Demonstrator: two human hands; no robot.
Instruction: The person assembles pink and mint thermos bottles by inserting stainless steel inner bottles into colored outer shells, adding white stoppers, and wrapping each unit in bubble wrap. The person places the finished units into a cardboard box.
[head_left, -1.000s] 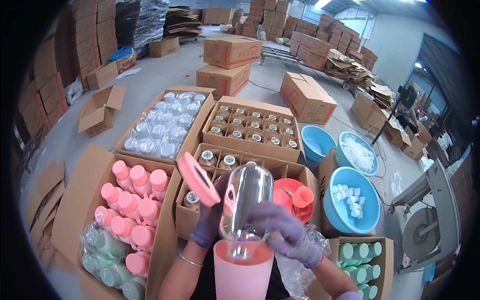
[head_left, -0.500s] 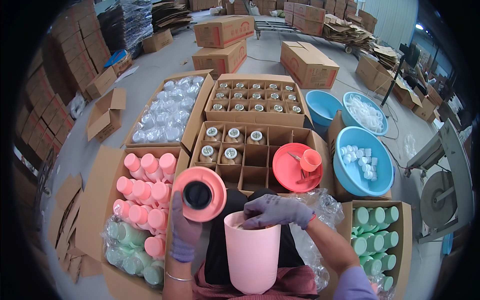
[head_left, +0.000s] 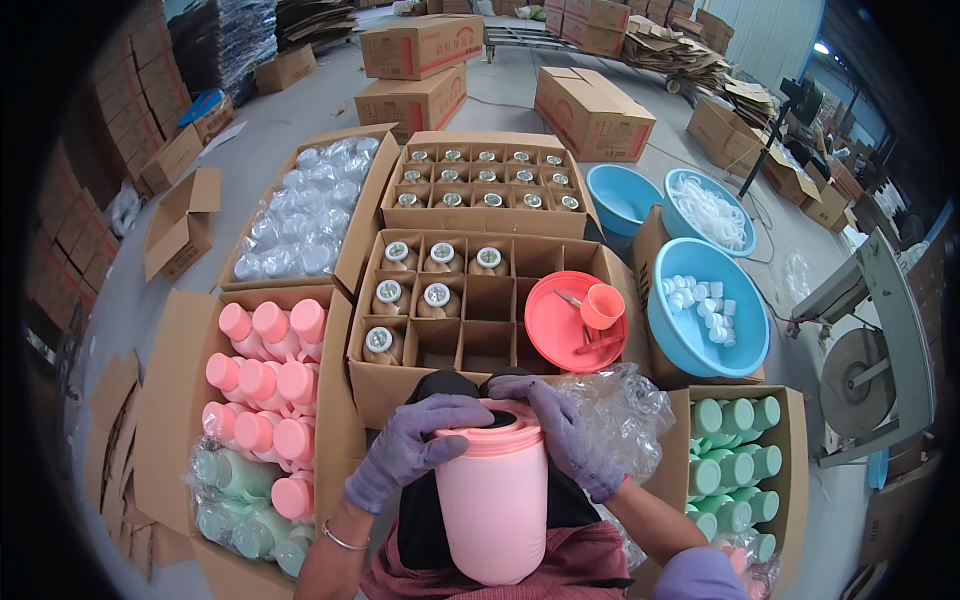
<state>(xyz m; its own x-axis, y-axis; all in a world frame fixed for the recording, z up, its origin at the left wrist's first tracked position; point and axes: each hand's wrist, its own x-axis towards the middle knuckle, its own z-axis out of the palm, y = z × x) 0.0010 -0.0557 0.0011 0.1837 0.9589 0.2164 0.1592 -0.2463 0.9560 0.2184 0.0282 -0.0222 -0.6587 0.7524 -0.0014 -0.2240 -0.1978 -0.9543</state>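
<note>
A pink cylindrical flask body (head_left: 495, 515) stands between my thighs, tilted a little. On its top sits a pink ring-shaped collar (head_left: 490, 438) with a dark centre. My gloved left hand (head_left: 415, 448) grips the collar from the left, thumb at the near side and fingers over the top. From the right, my gloved right hand (head_left: 568, 440) wraps round the collar's edge and the body's upper side. Parts of the collar are hidden under the fingers.
Ahead lies a divided carton (head_left: 470, 375) with several glass liners (head_left: 436, 298) and a red basin (head_left: 545, 315) of tools. Pink bottles (head_left: 255, 430) fill a carton at left, green bottles (head_left: 735, 465) one at right. A blue basin (head_left: 745, 350) holds small white caps.
My left hand has brought the pink collar from the left onto the flask body. My right hand has left the body's opening and now holds the right side. The view has shifted slightly.
</note>
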